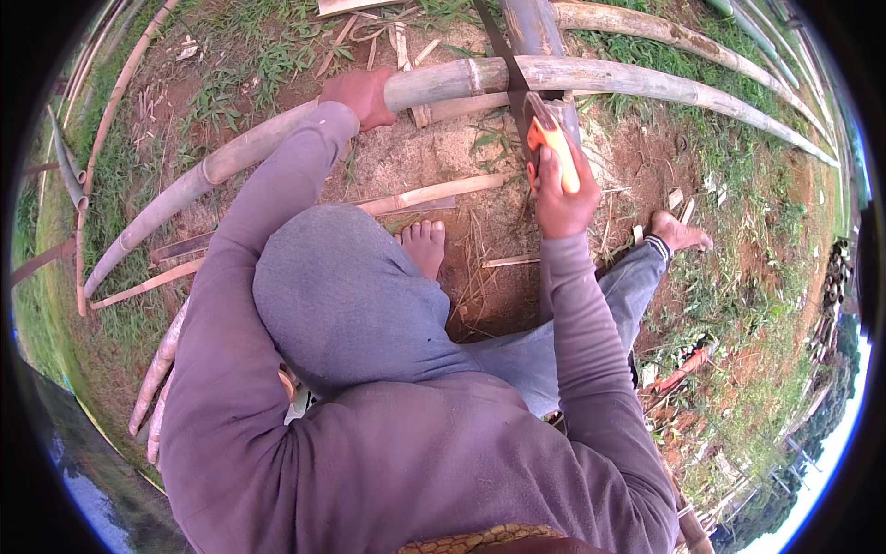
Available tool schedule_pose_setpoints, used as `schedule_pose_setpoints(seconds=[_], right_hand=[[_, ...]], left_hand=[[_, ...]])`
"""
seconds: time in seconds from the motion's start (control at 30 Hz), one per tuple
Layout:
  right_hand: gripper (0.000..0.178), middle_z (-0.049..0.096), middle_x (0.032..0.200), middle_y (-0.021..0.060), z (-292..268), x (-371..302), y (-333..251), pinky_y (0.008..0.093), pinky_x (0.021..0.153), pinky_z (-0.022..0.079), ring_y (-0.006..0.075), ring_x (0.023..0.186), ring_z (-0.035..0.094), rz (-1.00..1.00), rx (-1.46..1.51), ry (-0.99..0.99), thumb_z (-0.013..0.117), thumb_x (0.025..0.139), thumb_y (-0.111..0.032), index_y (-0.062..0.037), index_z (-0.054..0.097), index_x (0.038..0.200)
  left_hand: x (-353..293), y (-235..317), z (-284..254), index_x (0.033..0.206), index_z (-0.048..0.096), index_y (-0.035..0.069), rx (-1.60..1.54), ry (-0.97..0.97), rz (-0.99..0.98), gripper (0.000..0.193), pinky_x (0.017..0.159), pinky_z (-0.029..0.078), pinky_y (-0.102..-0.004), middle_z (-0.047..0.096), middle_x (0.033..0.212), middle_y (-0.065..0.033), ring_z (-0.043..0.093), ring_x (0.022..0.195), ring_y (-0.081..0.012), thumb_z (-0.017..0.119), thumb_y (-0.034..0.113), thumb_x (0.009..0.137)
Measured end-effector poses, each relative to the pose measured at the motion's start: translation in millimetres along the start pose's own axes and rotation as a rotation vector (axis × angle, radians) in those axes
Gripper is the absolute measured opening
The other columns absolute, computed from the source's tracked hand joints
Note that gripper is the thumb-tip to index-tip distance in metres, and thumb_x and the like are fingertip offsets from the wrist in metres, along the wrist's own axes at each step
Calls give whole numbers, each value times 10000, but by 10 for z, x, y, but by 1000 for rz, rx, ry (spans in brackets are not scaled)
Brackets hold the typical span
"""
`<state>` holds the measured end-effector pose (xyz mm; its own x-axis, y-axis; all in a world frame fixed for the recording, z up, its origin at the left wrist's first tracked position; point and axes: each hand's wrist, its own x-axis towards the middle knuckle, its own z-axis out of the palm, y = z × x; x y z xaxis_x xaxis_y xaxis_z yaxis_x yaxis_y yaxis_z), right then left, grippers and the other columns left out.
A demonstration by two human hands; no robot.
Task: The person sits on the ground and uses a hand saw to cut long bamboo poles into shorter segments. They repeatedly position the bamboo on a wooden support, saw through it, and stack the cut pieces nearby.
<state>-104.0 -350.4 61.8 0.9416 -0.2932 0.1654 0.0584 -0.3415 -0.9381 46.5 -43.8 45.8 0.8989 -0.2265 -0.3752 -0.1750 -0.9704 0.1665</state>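
Note:
A long pale bamboo pole [452, 79] lies crosswise in front of me, curving in the view from the lower left to the far right. My left hand [360, 98] is closed around it, left of a node. In my right hand [565, 205] is a handsaw [558, 152], gripped by its orange handle. Its dark blade crosses the pole just right of the node and points away from me; how deep it sits cannot be made out. Under the pole, near the blade, runs a thick grey bamboo log [533, 30].
A split bamboo strip [443, 193] lies by my bare foot [424, 247]; my other foot [678, 233] stretches to the right. Another bamboo pole [664, 33] lies beyond at the upper right. More poles [118, 102] lie at left. Chips and grass cover the dirt.

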Motion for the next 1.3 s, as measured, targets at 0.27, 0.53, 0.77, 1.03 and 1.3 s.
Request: schedule_pose_setpoints(seconds=[0.27, 0.53, 0.77, 1.03, 1.3], right_hand=[[441, 726, 1287, 209, -529, -986, -130, 325, 917, 590, 228, 1098, 727, 21, -35, -1, 695, 1051, -144, 100, 601, 1406], [412, 767, 1140, 175, -68, -258, 10, 329, 853, 590, 197, 969, 733, -75, -51, 25, 733, 1027, -139, 69, 650, 1373], [372, 724, 1166, 170, -101, -445, 27, 303, 829, 583, 166, 943, 722, 65, 61, 37, 739, 1030, -149, 60, 637, 1320], [218, 770, 903, 149, -451, -906, 133, 292, 678, 556, 150, 735, 698, 3, -128, 35, 758, 1023, -169, 29, 670, 1051], [237, 702, 799, 73, -119, -207, -102, 320, 657, 515, 126, 721, 637, 142, -100, -12, 781, 1007, -195, 28, 733, 1072]], left_hand=[[-31, -150, -60, 1430, 619, 239, -4, -13, -46, 719, 972, 596, -493, 784, 1157, -126, 752, 1087, -356, 863, 412, 776], [73, -35, -100, 1439, 615, 250, 18, 4, -15, 716, 960, 597, -489, 787, 1149, -113, 760, 1066, -343, 862, 415, 788], [41, -125, -142, 1437, 620, 265, 46, 15, -37, 730, 960, 595, -481, 793, 1131, -102, 760, 1065, -330, 868, 426, 770], [97, -99, -151, 1372, 634, 215, 19, 12, -56, 692, 954, 588, -506, 787, 1120, -137, 749, 1064, -377, 854, 399, 742], [85, -185, -207, 1366, 647, 242, -16, 58, -26, 662, 964, 589, -494, 788, 1142, -116, 753, 1074, -363, 865, 419, 766]])
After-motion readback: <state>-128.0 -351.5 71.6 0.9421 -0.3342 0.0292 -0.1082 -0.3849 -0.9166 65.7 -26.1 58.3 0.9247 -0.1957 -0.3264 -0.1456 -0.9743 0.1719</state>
